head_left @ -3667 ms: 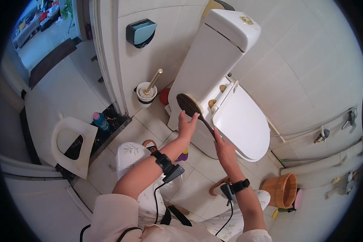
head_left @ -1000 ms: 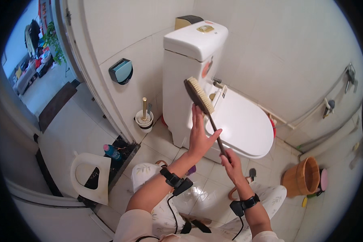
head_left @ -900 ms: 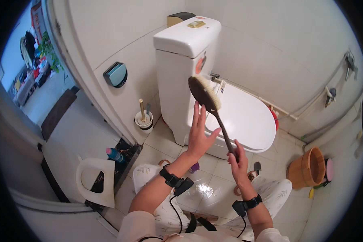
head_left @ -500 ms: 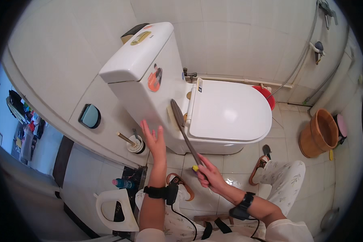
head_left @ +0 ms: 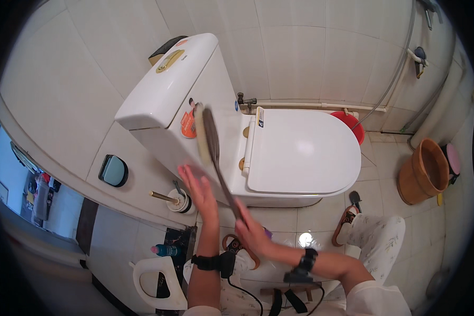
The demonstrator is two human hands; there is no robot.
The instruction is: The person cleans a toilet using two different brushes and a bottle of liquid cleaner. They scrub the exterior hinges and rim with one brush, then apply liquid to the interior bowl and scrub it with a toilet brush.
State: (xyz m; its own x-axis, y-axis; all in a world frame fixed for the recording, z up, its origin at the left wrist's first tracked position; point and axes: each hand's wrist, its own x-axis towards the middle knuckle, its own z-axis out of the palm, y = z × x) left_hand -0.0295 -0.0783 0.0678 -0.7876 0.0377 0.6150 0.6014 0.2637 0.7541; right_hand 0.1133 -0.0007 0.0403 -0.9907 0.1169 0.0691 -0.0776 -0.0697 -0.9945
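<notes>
Fingers [head_left: 240, 211] of the right hand [head_left: 254, 234] grip a long-handled bristle brush [head_left: 213, 138] at the toilet tank [head_left: 214, 84].
The right hand is closed around the lower end of the brush's dark handle; the oval head points up in front of the tank, its pale bristles turned toward the orange sticker [head_left: 188, 125], though whether they touch the tank cannot be told. The left hand [head_left: 201, 196] is open, fingers raised and slightly spread, just left of the handle. Right of the tank, the white toilet lid [head_left: 305, 152] lies closed; a toilet brush holder [head_left: 181, 206] stands left of the left hand, and a wooden bucket [head_left: 411, 179] sits well apart at right.
</notes>
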